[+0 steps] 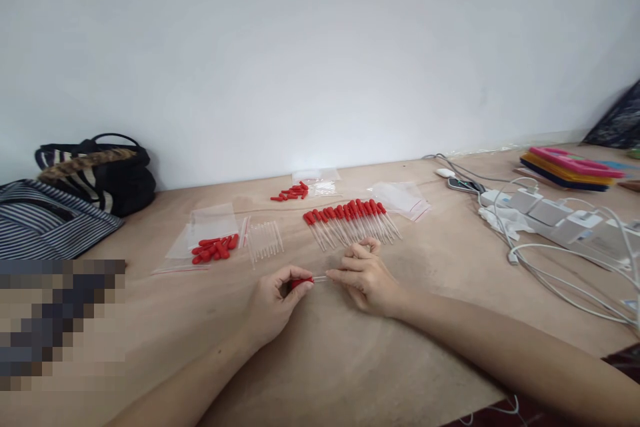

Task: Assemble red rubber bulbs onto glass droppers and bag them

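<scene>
My left hand (277,300) is closed around a red rubber bulb (299,283). A clear dropper tube (320,278) runs from the bulb to my right hand (367,277), whose thumb and forefinger pinch its other end. Just beyond my right hand lies a row of droppers (353,221) with red bulbs, side by side. Loose red bulbs (215,249) rest on plastic bags (210,220) at the left. Several clear tubes (265,240) lie between them and the row. Farther back are smaller red bulbs (293,192) and short clear tubes (323,187) on a bag.
A clear zip bag (400,199) lies behind the row. At the right are a power strip with white chargers (555,210), looped cables (550,293) and stacked coloured trays (570,167). A black bag (120,167) and striped cloth (50,217) stand at the left, against the wall.
</scene>
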A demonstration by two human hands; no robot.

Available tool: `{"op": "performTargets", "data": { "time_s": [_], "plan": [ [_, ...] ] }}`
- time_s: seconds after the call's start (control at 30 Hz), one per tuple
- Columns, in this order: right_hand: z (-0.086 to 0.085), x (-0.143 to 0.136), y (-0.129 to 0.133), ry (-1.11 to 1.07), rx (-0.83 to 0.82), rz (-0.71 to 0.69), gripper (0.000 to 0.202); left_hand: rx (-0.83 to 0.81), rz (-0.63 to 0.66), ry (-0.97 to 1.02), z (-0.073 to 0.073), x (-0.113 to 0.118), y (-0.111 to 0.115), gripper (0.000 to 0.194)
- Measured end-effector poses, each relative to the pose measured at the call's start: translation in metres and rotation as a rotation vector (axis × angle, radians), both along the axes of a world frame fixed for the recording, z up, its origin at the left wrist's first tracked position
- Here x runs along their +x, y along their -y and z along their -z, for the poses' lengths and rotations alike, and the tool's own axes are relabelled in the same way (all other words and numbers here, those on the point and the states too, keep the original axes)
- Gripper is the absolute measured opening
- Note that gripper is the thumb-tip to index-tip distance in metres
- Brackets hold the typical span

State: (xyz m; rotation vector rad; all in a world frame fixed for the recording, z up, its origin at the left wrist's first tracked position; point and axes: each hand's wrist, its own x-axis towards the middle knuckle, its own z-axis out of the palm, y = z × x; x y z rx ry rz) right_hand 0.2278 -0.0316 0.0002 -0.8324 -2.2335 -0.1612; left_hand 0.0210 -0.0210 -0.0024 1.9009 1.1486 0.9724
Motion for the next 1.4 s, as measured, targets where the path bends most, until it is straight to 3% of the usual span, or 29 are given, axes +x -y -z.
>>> {"op": "performTargets", "data": {
  "time_s": [0.23, 0.43, 0.73, 1.0, 1.17, 1.4],
  "plan": [
    [0.001, 0.002, -0.002, 0.050, 0.065, 0.000, 0.024, 0.006, 0.047, -0.006, 0.007, -0.002, -0.001, 0.015],
    [0.001, -0.001, 0.000, 0.079, 0.025, 0.021, 0.022, 0.005, 0.028, -0.011, 0.012, -0.002, -0.002, 0.015],
    [0.005, -0.010, 0.002, 0.031, -0.028, -0.001, 0.024, 0.062, 0.023, -0.109, 0.004, 0.002, 0.002, 0.015],
    [-0.005, -0.007, 0.000, 0.033, -0.142, 0.060, 0.019, 0.037, 0.006, -0.088, -0.005, -0.001, 0.001, 0.023],
    [-0.007, -0.001, 0.000, 0.013, -0.222, 0.061, 0.017, 0.150, -0.005, -0.170, -0.014, -0.004, 0.002, 0.010],
    [-0.006, 0.001, 0.000, -0.029, -0.187, 0.034, 0.018, 0.002, 0.037, 0.137, 0.000, -0.001, 0.000, 0.013]
  ]
}}
